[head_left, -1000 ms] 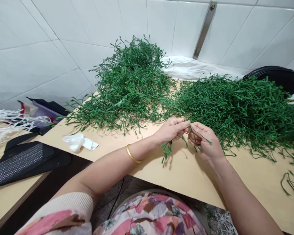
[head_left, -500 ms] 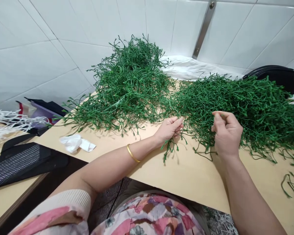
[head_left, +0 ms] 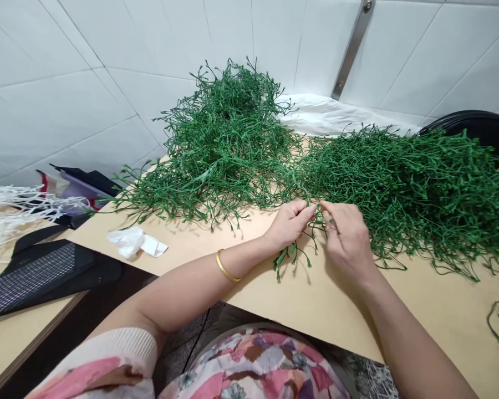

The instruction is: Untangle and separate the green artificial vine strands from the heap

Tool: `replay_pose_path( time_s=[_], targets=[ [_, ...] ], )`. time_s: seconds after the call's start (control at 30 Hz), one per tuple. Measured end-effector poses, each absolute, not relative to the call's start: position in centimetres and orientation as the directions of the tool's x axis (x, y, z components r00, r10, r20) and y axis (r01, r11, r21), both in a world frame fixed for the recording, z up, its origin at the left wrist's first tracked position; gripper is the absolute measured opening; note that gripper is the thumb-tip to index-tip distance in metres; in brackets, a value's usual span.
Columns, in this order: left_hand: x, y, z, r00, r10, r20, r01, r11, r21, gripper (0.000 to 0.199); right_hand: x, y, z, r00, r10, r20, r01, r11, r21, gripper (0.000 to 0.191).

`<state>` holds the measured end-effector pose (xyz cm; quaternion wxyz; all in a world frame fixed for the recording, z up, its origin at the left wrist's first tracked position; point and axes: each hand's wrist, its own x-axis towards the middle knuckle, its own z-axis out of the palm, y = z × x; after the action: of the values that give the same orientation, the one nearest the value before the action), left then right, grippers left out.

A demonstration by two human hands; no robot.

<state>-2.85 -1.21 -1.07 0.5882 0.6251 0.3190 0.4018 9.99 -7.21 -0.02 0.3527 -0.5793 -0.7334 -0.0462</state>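
Observation:
Closed around a few green plastic stems (head_left: 291, 256), my left hand (head_left: 289, 223) is near the middle of the tan table (head_left: 316, 302), with forked tips hanging below its fingers. My right hand (head_left: 348, 238) is pinched just beside the left fingertips; whatever lies between its fingers is too small to make out. Behind both hands spread two tangled heaps of green stems, a tall left heap (head_left: 228, 127) and a wide right heap (head_left: 411, 183).
Crumpled white tissue (head_left: 137, 243) lies on the table's left part. White strands (head_left: 20, 210) and a black mesh item (head_left: 37, 274) are at far left. White cloth (head_left: 320, 113) and black round objects (head_left: 478, 130) are by the tiled wall.
My right hand has moved left from the right heap to my left fingertips. My left hand keeps its hold on the stems. The view has shifted slightly.

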Motion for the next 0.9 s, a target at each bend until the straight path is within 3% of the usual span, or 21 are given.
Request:
replay_pose_path(
  time_s=[0.13,0.37,0.5,0.63,0.77,0.9],
  targets=[
    [-2.94,-1.29,-1.04,0.480,0.866,0.138,-0.085,-0.111,0.990,0.041,9.54,-6.77,-1.14,-0.173,0.912,0.372,0.851,0.329,-0.410,0.024],
    [-2.71,-1.65,-1.16,0.410,0.908,0.085,-0.085,-0.055,0.995,0.037,9.92,-6.86,-0.72,-0.160,0.912,0.377,0.885,0.302,-0.355,0.017],
    [-2.51,-1.64,-1.21,0.363,0.931,-0.024,-0.230,0.115,0.966,0.025,9.98,-6.87,-0.77,-0.150,0.926,0.346,0.903,0.271,-0.334,0.017],
    [-2.47,-1.31,-1.36,0.520,0.844,-0.135,-0.446,0.403,0.800,0.020,9.86,-6.81,-0.89,-0.158,0.952,0.262,0.919,0.239,-0.314,0.018],
    [-2.54,-0.94,-1.18,0.604,0.760,-0.242,-0.456,0.578,0.676,0.021,9.85,-6.74,-0.80,-0.225,0.945,0.239,0.917,0.288,-0.276,0.018],
    [-2.66,-0.95,-0.86,0.580,0.747,-0.325,-0.431,0.620,0.655,0.026,10.15,-6.75,-0.66,-0.360,0.887,0.289,0.859,0.436,-0.269,0.020]
  ],
)
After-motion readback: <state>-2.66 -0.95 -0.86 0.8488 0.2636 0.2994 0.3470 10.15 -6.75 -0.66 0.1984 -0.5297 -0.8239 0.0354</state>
